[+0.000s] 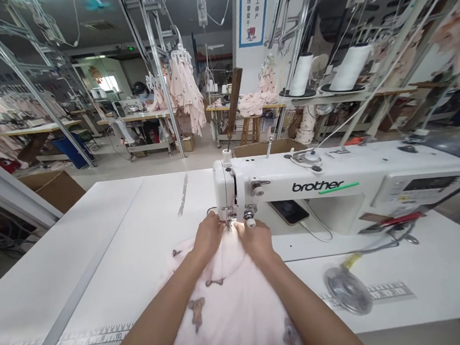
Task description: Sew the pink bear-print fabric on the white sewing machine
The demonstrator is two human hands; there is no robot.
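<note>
Pale pink fabric with small bear prints (233, 306) runs from the front edge of the table up to the needle area of a white sewing machine (270, 177). My left hand (208, 234) presses on the fabric just left of the presser foot (229, 222), its fingers bent together at the cloth. On the other side of the foot, my right hand (256, 240) lies on the fabric, closed, with its fingertips partly hidden behind the machine head. A small lamp lights the cloth between both hands.
A phone (290, 212) with a white cable lies under the machine arm. To the right sits a clear round dish (348, 290) on a printed ruler strip (389, 291). Thread cones (352, 68) stand behind the machine. A cardboard box (52, 190) is beyond the table's left edge.
</note>
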